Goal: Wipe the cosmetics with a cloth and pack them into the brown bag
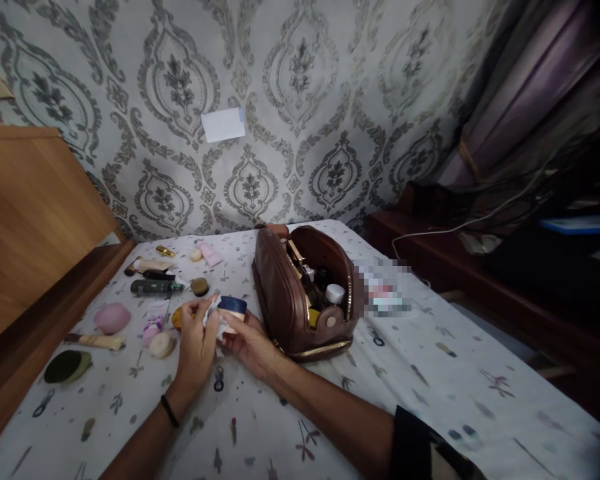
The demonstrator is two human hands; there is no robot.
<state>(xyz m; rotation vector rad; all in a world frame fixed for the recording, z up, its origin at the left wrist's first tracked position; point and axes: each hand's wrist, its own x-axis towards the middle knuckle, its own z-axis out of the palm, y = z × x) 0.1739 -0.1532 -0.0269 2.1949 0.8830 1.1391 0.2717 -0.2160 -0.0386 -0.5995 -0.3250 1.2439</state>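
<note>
My right hand (247,341) is closed around a small jar (233,308) with a dark blue lid and a pale body. Against the jar's left side, my left hand (199,333) pinches a crumpled white tissue (214,319). Just right of my hands stands a brown toiletry bag (280,300), unzipped, with bottles and a silver-lidded jar (335,294) inside. A yellow-orange round item (177,319) is partly hidden behind my left hand. Close by lie a cream round container (161,345) and a small dark-lidded jar (199,287).
Cosmetics are spread at left: a pink oval item (112,318), a dark green bottle (156,287), a brush (96,341), a dark oval item (67,367) and a pink tube (209,253). A wooden panel (35,220) borders the left; a cable (460,230) runs at right.
</note>
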